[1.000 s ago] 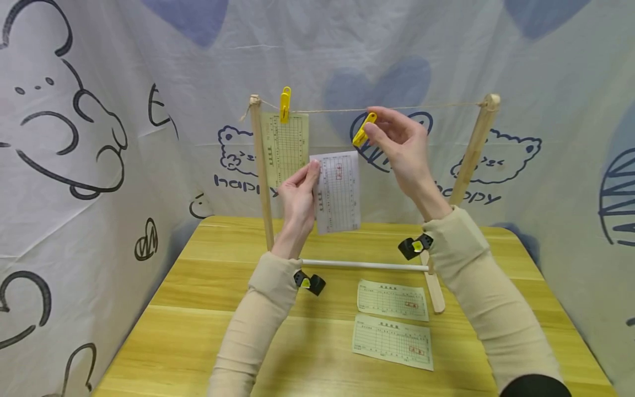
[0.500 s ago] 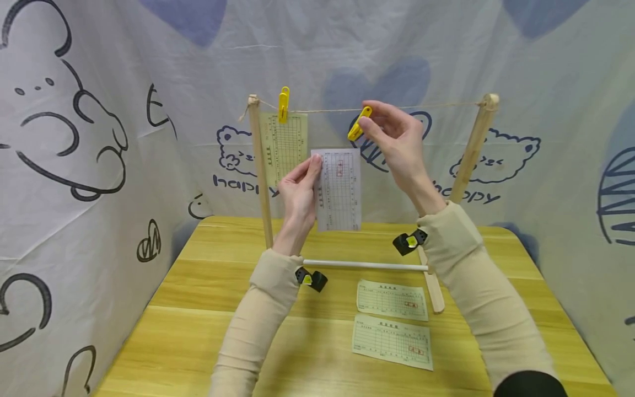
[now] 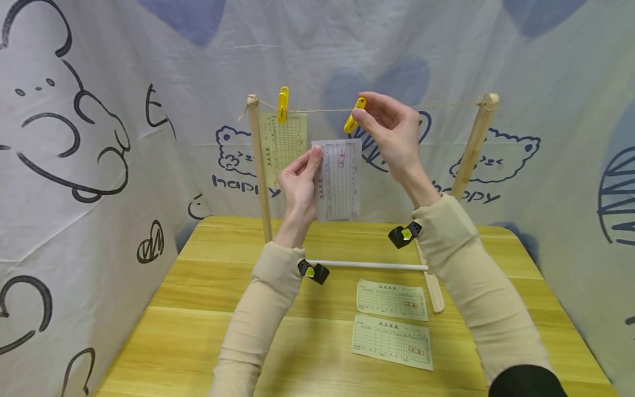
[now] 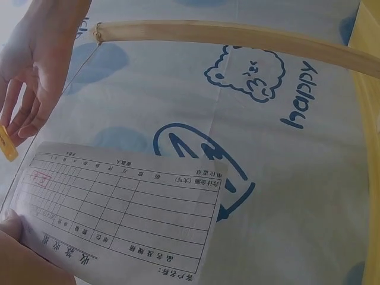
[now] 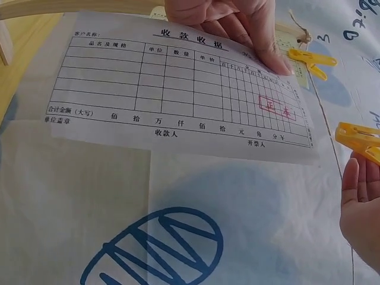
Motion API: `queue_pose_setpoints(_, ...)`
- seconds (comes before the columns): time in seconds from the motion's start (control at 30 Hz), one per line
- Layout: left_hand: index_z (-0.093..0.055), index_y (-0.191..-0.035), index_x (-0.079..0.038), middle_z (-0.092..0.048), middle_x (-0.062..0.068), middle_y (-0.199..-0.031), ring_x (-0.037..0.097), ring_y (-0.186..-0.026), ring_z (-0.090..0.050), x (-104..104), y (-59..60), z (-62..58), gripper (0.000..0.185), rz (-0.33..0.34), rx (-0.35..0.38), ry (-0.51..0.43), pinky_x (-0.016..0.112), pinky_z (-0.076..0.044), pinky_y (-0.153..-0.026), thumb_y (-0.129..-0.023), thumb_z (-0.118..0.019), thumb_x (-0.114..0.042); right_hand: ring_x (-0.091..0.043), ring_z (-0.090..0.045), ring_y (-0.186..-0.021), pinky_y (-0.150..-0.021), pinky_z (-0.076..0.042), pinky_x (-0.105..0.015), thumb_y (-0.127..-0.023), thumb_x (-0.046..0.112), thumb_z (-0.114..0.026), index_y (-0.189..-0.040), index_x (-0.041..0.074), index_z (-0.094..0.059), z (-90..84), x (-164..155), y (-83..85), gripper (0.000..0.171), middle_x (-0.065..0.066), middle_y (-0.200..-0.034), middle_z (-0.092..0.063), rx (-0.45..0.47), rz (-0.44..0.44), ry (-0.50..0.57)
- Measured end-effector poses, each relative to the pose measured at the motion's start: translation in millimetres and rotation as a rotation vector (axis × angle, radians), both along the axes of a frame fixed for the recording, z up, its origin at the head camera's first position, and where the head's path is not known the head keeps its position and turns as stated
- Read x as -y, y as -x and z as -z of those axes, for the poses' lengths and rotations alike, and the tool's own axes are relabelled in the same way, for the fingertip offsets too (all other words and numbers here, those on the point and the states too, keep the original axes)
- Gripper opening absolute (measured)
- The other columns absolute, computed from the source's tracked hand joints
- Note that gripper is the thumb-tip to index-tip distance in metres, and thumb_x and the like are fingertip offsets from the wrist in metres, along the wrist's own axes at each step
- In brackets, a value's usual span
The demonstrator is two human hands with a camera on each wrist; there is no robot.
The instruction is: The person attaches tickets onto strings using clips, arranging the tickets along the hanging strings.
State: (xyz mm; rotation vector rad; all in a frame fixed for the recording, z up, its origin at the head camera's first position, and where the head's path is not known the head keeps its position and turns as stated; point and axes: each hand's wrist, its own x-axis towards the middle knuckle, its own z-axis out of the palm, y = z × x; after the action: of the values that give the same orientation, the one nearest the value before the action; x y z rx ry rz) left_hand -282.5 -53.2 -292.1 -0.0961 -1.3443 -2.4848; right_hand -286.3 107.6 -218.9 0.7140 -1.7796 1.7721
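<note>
Table [image 3: 198, 331]: yellow wood grain.
Slips [image 3: 392, 299] [image 3: 392, 341]: two, flat on table, one just behind the other.
Backdrop [image 3: 99, 82]: white cloth, bear and heart prints.
White rod [image 3: 377, 266]: horizontal, near the slips.

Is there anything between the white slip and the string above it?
Nothing visible. The slip, held by the left hand, hangs just below the bare string; the right hand holds a yellow peg beside it.
</note>
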Motion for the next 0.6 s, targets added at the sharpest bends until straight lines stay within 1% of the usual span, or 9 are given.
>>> queue_pose_setpoints(0.17,-0.071,-0.115,0.001,-0.078,-0.004,-0.087,0.007,-0.080,-0.074,-1,2.4,-2.7,0.030,-0.014,-0.001,0.012,0.024,-0.061,-0.085,-0.090,-0.075,-0.017,-0.008,-0.069,-0.093,-0.098,-0.056,-0.024,-0.094,0.004,-0.069,-0.124,-0.005,-0.066,-3.9,2,1.9,0.032,0.013,-0.098,-0.071,-0.022,0.028,-0.022)
queue_pose_setpoints(0.33,-0.071,-0.114,0.003,-0.077,-0.006,-0.084,0.006,-0.077,-0.073,-1,4.9,-4.5,0.031,-0.030,-0.008,0.020,0.022,-0.061,-0.083,-0.091,-0.075,-0.017,-0.008,-0.069,-0.094,-0.097,-0.056,-0.025,-0.094,0.005,-0.070,-0.124,-0.005,-0.066,-8.6,5,3.5,0.032,0.012,-0.099,-0.071,-0.040,0.035,-0.040)
queue_pose_setpoints(0.6,-0.072,-0.113,0.003,-0.079,-0.001,-0.088,0.008,-0.081,-0.075,-3,9.0,-7.1,0.031,-0.045,-0.018,0.001,0.025,-0.061,-0.087,-0.089,-0.076,-0.016,-0.004,-0.068,-0.091,-0.092,-0.058,-0.022,-0.092,0.001,-0.071,-0.122,-0.009,-0.065,-14.4,12,7.9,0.033,0.010,-0.099,-0.068,-0.145,0.055,-0.079)
